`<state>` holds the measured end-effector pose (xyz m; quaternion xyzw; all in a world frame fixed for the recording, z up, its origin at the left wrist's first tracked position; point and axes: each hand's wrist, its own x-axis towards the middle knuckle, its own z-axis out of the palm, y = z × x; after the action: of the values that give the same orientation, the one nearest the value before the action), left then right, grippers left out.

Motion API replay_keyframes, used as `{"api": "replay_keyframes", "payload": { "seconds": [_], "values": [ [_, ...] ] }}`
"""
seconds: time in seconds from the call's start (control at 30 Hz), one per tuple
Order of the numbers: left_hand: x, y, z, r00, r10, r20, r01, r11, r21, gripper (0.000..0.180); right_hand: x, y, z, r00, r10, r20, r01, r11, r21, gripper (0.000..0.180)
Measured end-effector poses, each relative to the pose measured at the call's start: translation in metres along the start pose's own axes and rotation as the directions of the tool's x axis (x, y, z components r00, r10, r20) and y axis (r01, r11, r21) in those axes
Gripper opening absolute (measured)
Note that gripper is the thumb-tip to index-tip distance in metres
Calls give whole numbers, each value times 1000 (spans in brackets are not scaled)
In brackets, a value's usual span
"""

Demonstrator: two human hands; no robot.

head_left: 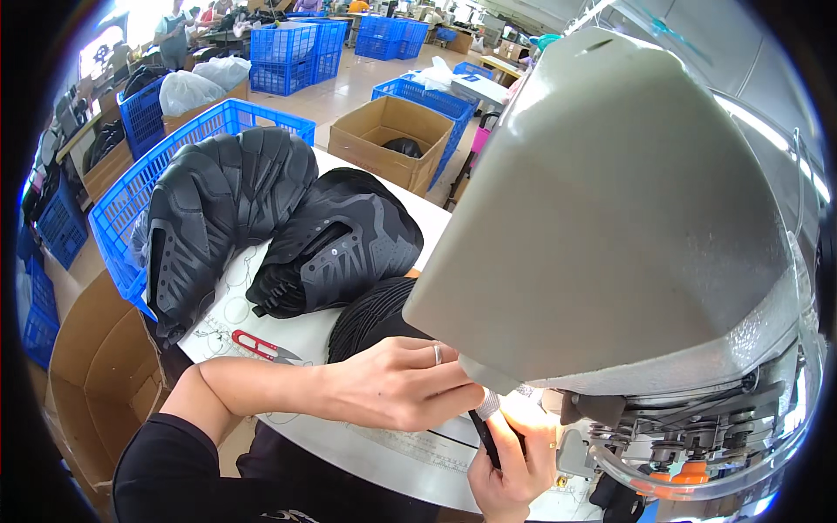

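My left hand (405, 383), with a ring on one finger, reaches in under the edge of a large grey sewing machine head (602, 209). Its fingers are bent together and their tips are hidden. Just right of it, my right hand (516, 462) is closed round a narrow black piece (485, 440), which looks like fabric. A silvery ribbed band (488, 404) wraps a fingertip of this hand. Beside my left hand lies a fanned stack of black pieces (370, 318). Red-handled thread snips (264, 346) rest on the white table (288, 336) near my left forearm.
Two bundles of black shoe uppers (235, 187) (340, 248) lie at the table's far left. A blue crate (122, 213) and a cardboard box (105, 375) stand left of it. Another open box (392, 139) is beyond. Machine parts (689, 436) crowd the right.
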<state>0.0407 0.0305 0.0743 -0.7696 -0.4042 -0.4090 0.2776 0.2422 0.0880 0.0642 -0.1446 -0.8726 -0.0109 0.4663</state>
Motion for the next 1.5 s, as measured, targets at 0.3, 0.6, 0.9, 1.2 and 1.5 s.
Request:
{"api": "replay_keyframes", "payload": {
  "seconds": [0.3,0.6,0.9,1.2,1.5],
  "values": [
    [-1,-2,-1,1000,0,10,0,1000,-18,29,1,-14,5,998,41,-37,-43,997,-57,24],
    [-6,-5,4,1000,-8,21,10,997,-72,30,13,-42,2,966,256,44,-254,966,-39,19],
    [-5,-10,-2,996,25,89,-18,997,-79,28,5,-33,13,996,71,-52,-73,996,-54,18],
    [-4,-14,-2,996,26,87,-16,993,-116,27,5,-38,18,992,100,-73,-105,992,-66,22],
    [-3,-18,-3,994,41,106,-25,989,-143,23,11,-47,19,988,153,-35,-156,983,-93,26]
  ]
}}
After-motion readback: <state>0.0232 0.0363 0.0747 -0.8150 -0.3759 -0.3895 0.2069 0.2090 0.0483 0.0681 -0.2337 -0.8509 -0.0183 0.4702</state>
